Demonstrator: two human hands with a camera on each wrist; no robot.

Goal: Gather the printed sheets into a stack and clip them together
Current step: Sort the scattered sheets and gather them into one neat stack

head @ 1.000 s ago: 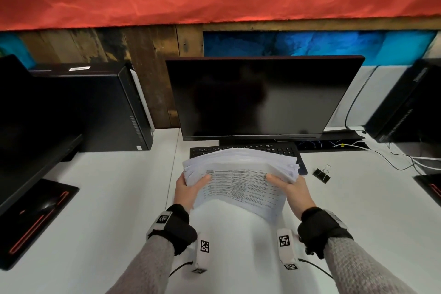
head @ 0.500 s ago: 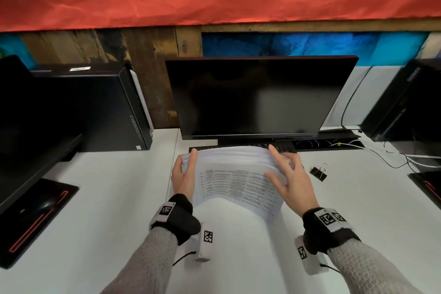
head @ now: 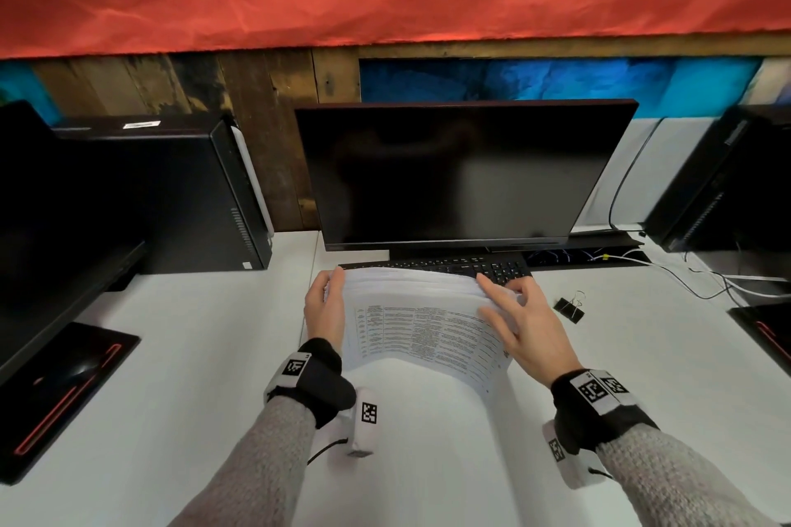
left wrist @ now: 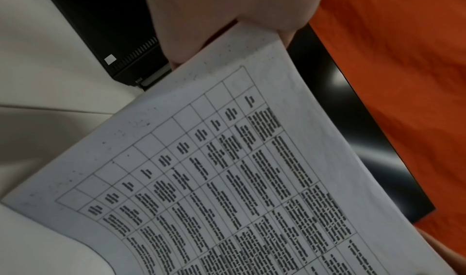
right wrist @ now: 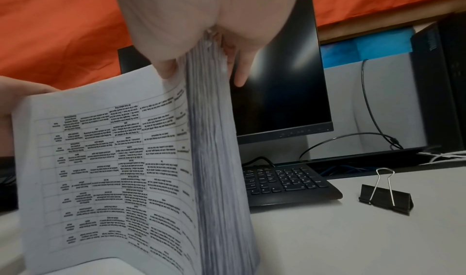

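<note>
A thick stack of printed sheets (head: 419, 325) with table print stands on its lower edge on the white desk (head: 205, 355), leaning towards me in front of the keyboard. My left hand (head: 327, 308) holds its left edge, thumb on the front sheet (left wrist: 227, 179). My right hand (head: 522, 325) pinches the upper right edge, thumb in front and fingers behind (right wrist: 237, 65). The side of the stack (right wrist: 216, 159) looks fairly even. A black binder clip (head: 569, 308) lies on the desk right of my right hand, untouched (right wrist: 385, 199).
A black keyboard (head: 492, 267) and dark monitor (head: 462, 175) stand right behind the stack. A black computer tower (head: 192, 193) is at back left, another (head: 736, 184) at back right with cables (head: 706, 282). A black pad (head: 64, 389) lies at far left.
The stack went from held fanned in both hands to standing nearer the keyboard with evener edges. My right hand slid up to the top right edge; my left fingers straightened along the left edge.
</note>
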